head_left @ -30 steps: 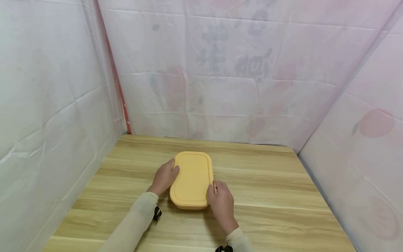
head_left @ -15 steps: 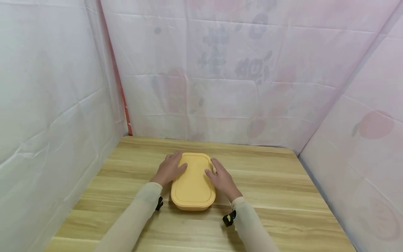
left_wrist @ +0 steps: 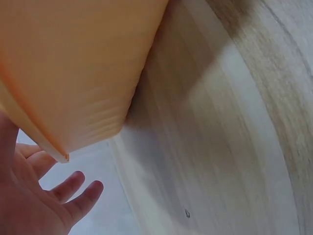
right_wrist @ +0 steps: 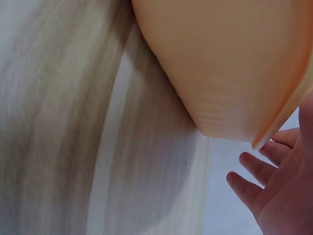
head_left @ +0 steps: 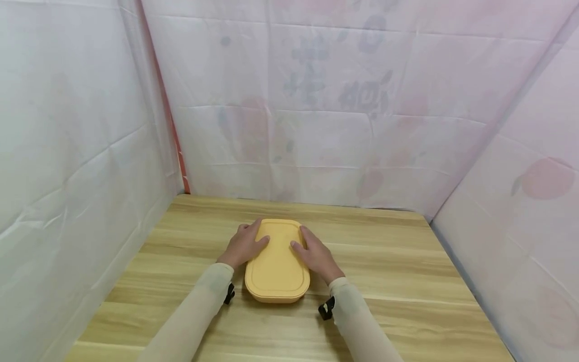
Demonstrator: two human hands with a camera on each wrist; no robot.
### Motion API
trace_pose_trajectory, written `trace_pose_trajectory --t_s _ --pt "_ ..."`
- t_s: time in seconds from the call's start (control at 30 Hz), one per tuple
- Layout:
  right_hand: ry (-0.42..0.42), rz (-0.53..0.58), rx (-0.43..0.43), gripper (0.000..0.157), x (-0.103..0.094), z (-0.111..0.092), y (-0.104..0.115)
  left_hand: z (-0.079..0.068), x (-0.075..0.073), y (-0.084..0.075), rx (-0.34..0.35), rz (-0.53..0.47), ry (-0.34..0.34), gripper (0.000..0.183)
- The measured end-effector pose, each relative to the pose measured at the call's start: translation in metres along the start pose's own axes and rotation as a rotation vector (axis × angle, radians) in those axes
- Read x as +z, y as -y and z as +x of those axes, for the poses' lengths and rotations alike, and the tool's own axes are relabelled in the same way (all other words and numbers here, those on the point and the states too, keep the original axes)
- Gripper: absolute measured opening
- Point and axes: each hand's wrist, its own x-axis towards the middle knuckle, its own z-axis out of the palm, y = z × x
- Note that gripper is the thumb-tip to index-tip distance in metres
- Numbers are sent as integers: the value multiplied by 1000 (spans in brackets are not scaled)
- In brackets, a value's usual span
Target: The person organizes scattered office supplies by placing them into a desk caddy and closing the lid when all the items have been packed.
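Note:
A yellow rectangular food container (head_left: 278, 298) stands on the table, its matching lid (head_left: 278, 266) on top. My left hand (head_left: 243, 245) holds the lid's far left edge, thumb on the top face. Mirroring it, my right hand (head_left: 318, 255) grips the far right edge with its thumb on top too. In the left wrist view the container's side wall (left_wrist: 83, 73) fills the upper left, and some fingers (left_wrist: 80, 198) spread loosely below the rim. The right wrist view has the wall (right_wrist: 220, 68) at upper right, with loose fingers (right_wrist: 249, 188) below the rim. The container's inside is hidden.
The wood-grain table (head_left: 384, 281) extends around the container. White printed sheets hang as a back wall (head_left: 316, 151), a left wall (head_left: 90, 151) and a right wall (head_left: 520, 241). Both wrists carry black straps (head_left: 326, 308).
Both hands have slid forward along the lid's sides toward its far corners, the right one farther. Over the last half second they have barely moved. The container stays about where it was.

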Motion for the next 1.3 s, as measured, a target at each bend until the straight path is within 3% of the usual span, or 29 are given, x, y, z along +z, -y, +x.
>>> trace_pose_trajectory --t_s 0.17,0.37,0.47,0.57,0.77,0.9,1.1,1.3 --pt "22 -3 17 71 -4 -3 -2 -4 -2 -2 -14 -29 28 72" --pt "37 122 -6 73 -14 -11 -10 -9 -20 -10 1 -70 28 63" --pt "43 154 -11 74 -16 -22 -12 -21 -31 -17 -17 -116 51 65" --pt "78 167 -35 77 -16 -40 -13 -46 -36 -21 -23 -161 104 70" --pt "171 216 -76 86 -19 -76 -13 -98 -32 -17 -7 -192 140 77" --pt "197 250 -87 93 -18 -92 -14 -119 -27 -10 9 -191 164 86" --pt "224 268 -91 96 -12 -101 -20 -134 -16 -2 25 -180 197 95" --pt "242 289 -69 94 -8 -100 -24 -137 -11 2 52 -153 169 95"
